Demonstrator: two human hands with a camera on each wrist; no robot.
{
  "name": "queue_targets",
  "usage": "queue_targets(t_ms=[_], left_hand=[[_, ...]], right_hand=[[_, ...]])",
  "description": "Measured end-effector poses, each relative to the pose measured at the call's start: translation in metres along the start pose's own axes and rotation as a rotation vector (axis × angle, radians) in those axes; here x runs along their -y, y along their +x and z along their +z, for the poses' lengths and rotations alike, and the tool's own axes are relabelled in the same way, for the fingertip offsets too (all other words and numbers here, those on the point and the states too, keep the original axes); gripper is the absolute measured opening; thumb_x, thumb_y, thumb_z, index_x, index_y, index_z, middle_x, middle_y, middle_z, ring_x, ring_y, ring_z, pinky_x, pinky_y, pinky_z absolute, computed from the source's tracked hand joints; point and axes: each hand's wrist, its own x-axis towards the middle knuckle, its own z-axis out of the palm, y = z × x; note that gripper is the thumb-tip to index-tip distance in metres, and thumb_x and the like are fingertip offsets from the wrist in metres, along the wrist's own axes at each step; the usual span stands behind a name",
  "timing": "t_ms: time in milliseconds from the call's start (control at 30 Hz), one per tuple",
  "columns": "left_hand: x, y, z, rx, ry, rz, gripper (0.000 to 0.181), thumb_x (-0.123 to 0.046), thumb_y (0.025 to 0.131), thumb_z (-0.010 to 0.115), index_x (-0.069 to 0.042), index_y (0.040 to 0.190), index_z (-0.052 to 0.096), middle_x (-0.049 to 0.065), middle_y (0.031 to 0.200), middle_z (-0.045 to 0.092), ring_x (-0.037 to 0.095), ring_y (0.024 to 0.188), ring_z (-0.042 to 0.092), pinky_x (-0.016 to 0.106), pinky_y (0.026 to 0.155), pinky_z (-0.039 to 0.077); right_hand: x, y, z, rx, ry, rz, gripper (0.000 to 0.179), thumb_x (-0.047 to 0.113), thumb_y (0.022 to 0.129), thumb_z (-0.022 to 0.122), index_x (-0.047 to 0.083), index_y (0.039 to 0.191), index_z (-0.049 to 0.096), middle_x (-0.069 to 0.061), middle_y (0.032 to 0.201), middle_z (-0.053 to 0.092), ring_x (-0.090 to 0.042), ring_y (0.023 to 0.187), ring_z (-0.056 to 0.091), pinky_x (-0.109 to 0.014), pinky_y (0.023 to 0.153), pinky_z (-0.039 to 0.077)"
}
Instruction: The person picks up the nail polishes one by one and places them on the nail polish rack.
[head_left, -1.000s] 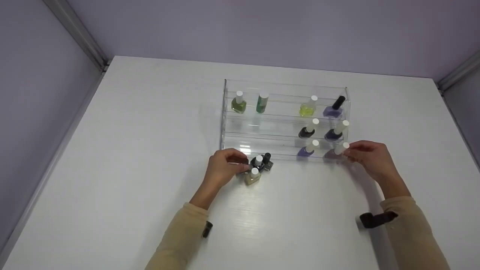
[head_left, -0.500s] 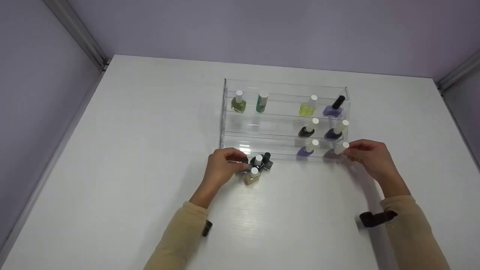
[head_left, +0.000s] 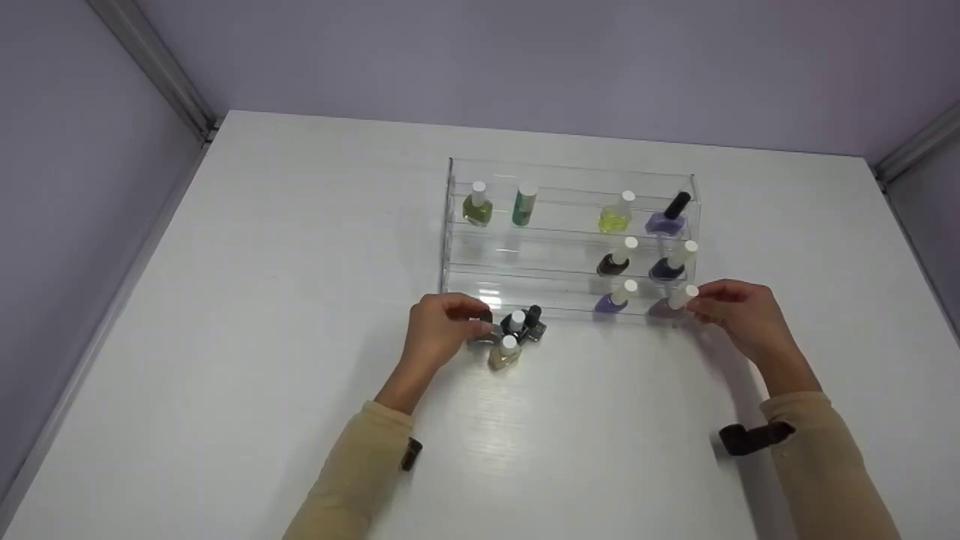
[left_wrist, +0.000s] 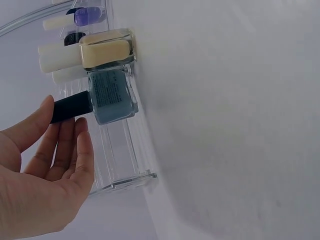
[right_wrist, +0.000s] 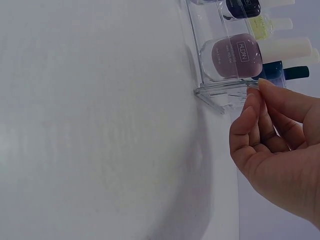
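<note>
In the left wrist view my left hand (left_wrist: 55,175) pinches the black cap of a grey-blue nail polish bottle (left_wrist: 112,97). Beside that bottle stands a cream nail polish (head_left: 505,355) with a white cap, close to a dark bottle (head_left: 514,325) and a small black-capped one (head_left: 536,330). These are grouped at the front left of a clear tiered rack (head_left: 525,291). My right hand (head_left: 742,315) pinches the rack's right side edge with thumb and fingertips. Just inside that edge sits a mauve nail polish (right_wrist: 237,56) with a white cap.
The rack's top tier bears a green bottle (head_left: 477,210), a teal one (head_left: 523,208), a yellow one (head_left: 613,219) and a lilac one (head_left: 665,222). Two dark bottles stand on the middle tier's right, with a purple bottle (head_left: 612,302) below. Walls border the white table (head_left: 262,300).
My left hand has shifted slightly left with the grey-blue bottle, away from the other bottles. My right hand stays at the rack's edge.
</note>
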Motion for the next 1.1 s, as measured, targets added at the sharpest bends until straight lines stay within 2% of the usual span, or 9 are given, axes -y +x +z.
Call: queue_targets(t_ms=[133, 300, 533, 833, 1100], left_hand=[[-0.002, 0.001, -0.003, -0.011, 0.0, 0.008, 0.018, -0.003, 0.069, 0.077, -0.004, 0.087, 0.071, 0.004, 0.083, 0.068, 0.018, 0.079, 0.061, 0.03, 0.072, 0.048], [-0.003, 0.002, -0.005, -0.027, 0.015, 0.022, 0.018, -0.002, 0.069, 0.077, -0.005, 0.087, 0.072, 0.004, 0.084, 0.068, 0.017, 0.078, 0.061, 0.029, 0.071, 0.048], [-0.007, 0.004, -0.008, -0.027, 0.01, 0.011, 0.018, -0.003, 0.07, 0.077, -0.006, 0.087, 0.072, 0.003, 0.084, 0.068, 0.016, 0.077, 0.061, 0.027, 0.069, 0.048], [-0.011, 0.009, -0.011, -0.039, 0.006, -0.012, 0.017, -0.003, 0.071, 0.076, -0.007, 0.087, 0.072, 0.003, 0.084, 0.068, 0.016, 0.078, 0.061, 0.026, 0.069, 0.049], [-0.017, 0.014, -0.014, -0.051, -0.001, -0.022, 0.018, -0.002, 0.071, 0.076, -0.006, 0.088, 0.072, 0.003, 0.084, 0.068, 0.016, 0.077, 0.06, 0.026, 0.068, 0.049]], right_hand=[[0.0, 0.0, 0.0, -0.005, -0.059, -0.008, 0.008, 0.001, 0.084, 0.063, 0.007, 0.087, 0.067, 0.004, 0.079, 0.064, -0.01, 0.072, 0.06, -0.022, 0.064, 0.05], [0.001, -0.001, 0.001, 0.005, 0.0, -0.005, 0.007, -0.001, 0.083, 0.064, 0.005, 0.085, 0.067, 0.001, 0.079, 0.064, -0.012, 0.072, 0.059, -0.022, 0.064, 0.05], [0.001, -0.002, 0.0, 0.01, 0.041, -0.009, 0.007, -0.001, 0.082, 0.065, 0.005, 0.084, 0.068, -0.001, 0.078, 0.064, -0.012, 0.071, 0.06, -0.022, 0.065, 0.05], [0.0, -0.001, 0.0, 0.001, -0.062, 0.002, 0.006, 0.004, 0.084, 0.065, 0.007, 0.088, 0.067, 0.001, 0.082, 0.064, -0.011, 0.074, 0.059, -0.022, 0.066, 0.05], [0.0, -0.001, 0.0, -0.002, -0.023, -0.004, 0.006, 0.003, 0.081, 0.067, 0.008, 0.084, 0.068, 0.001, 0.079, 0.064, -0.011, 0.071, 0.059, -0.022, 0.064, 0.05]])
